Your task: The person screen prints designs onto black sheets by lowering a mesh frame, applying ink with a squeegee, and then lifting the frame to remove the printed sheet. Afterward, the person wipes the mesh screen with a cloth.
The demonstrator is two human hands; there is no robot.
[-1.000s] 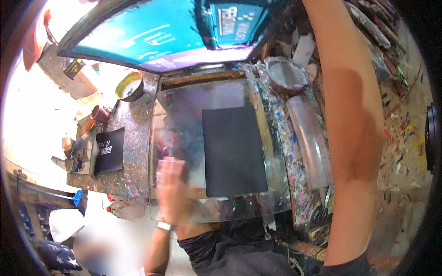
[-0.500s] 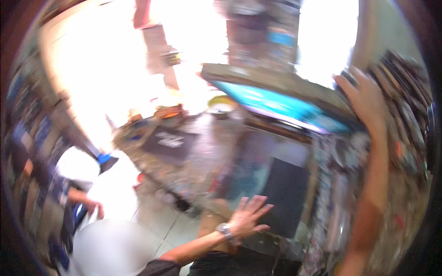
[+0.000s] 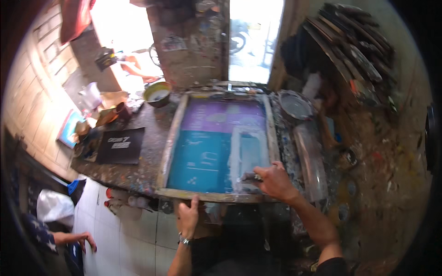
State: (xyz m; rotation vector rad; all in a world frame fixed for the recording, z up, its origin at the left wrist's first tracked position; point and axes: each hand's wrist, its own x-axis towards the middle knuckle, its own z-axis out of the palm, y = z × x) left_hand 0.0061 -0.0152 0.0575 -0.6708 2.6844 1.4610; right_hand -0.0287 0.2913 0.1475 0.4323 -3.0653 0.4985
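Observation:
A wooden-framed printing screen (image 3: 177, 119), its mesh teal and purple, lies flat on the work surface. My right hand (image 3: 278, 181) is closed on a grey, ink-smeared squeegee (image 3: 251, 177) over the screen's lower right, beside a pale rectangle of ink or residue. My left hand (image 3: 188, 216) is just below the front rail, thumb up against it and the other fingers curled; what they hold, if anything, is hidden. A black printed sheet (image 3: 119, 156) lies left of the screen.
Around the screen are a yellow bowl (image 3: 156, 94), a grey tub (image 3: 294, 105) and a clear tube (image 3: 308, 163). Stacked slats (image 3: 350, 46) lean upper right. A co-worker's hand (image 3: 85, 241) is at lower left, another person's arm (image 3: 136, 69) beyond the doorway.
The raised screen has come down flat over the black sheet. My right hand has moved from its top edge to the squeegee; my left has drawn back to the front rail. The view has swung.

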